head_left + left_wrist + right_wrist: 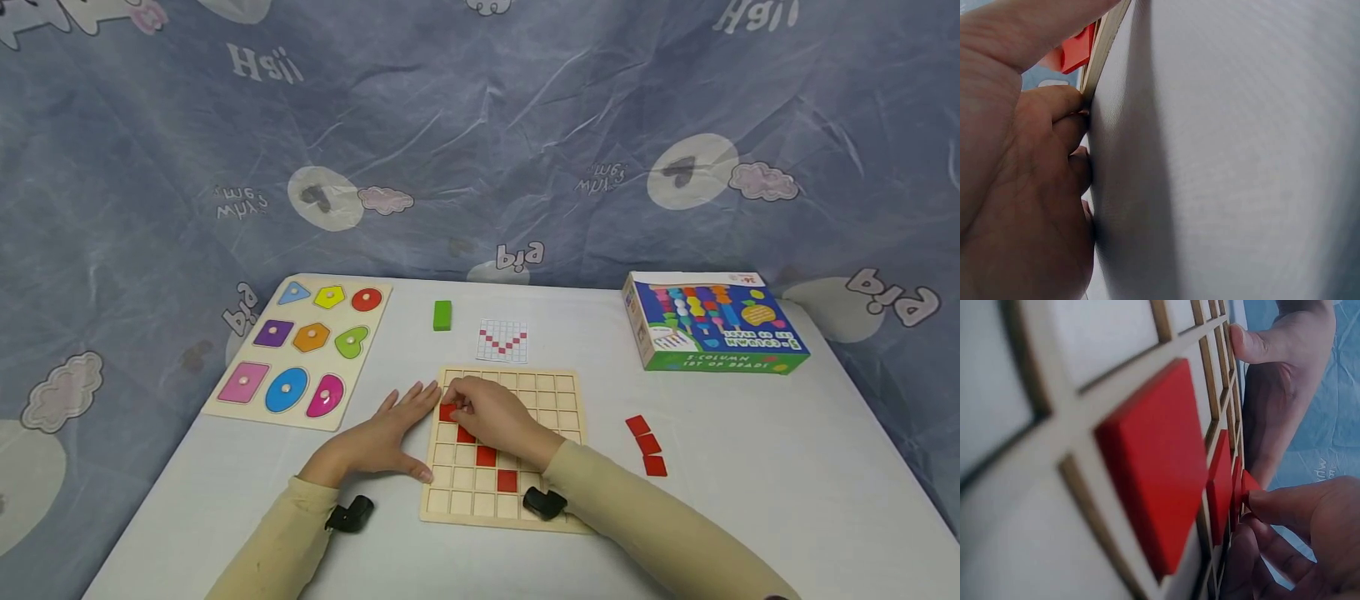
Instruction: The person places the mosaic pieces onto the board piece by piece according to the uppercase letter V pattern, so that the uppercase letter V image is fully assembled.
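Observation:
A wooden grid board (452,503) lies on the table, with red square tiles (486,456) set in a diagonal line of cells. At the upper end of that diagonal, my right hand (495,414) pinches another red tile (1249,487) between thumb and fingers, tilted at its cell. In the left wrist view this red tile (1077,51) shows just above the board's edge. My left hand (381,440) rests along the board's left side, fingers spread, thumb and fingertips at the edge. Three loose red tiles (648,443) lie on the table right of the board.
Behind the board lies a pattern card (502,341) with a red V of squares, and a green block (442,316) beside it. A shape puzzle board (315,287) is at the left, a bead set box (712,325) at the back right. A patterned cloth (480,125) hangs behind.

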The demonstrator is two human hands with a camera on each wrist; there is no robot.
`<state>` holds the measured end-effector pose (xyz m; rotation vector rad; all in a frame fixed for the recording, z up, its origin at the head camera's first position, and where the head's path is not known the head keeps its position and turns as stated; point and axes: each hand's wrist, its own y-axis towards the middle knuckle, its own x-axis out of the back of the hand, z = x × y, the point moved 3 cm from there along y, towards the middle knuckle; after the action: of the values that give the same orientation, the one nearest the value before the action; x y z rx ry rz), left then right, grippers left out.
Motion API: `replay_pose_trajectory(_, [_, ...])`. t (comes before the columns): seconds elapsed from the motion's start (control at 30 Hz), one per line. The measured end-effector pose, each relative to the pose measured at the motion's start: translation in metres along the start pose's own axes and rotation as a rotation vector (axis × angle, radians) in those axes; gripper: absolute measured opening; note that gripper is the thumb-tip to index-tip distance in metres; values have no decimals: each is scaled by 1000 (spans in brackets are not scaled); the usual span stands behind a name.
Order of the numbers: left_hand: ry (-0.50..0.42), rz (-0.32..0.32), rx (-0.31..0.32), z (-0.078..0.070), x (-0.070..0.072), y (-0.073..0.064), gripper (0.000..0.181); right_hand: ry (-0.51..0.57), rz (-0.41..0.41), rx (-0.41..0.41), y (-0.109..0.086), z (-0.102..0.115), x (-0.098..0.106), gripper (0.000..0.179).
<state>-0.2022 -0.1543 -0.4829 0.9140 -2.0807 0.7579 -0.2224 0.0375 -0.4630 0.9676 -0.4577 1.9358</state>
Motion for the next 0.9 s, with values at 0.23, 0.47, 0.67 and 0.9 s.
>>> replay_pose_trajectory(0.23, [-2,5,-8,0,1,0,125,-41,-16,29,0,-1,-1,14])
replay_pose_trajectory(0.47, [0,1,-17,1,0,0,127,-55,-8,48,-1,2,0,20])
replay_pose_trajectory(0.67, [-6,-1,-13,0,0,-1,126,-71,5,31,0,0,-1,20])
replay_pose_trajectory(0.9, [-11,-3,-20,-1,1,-1,126,-72,19,21,0,-1,0,24])
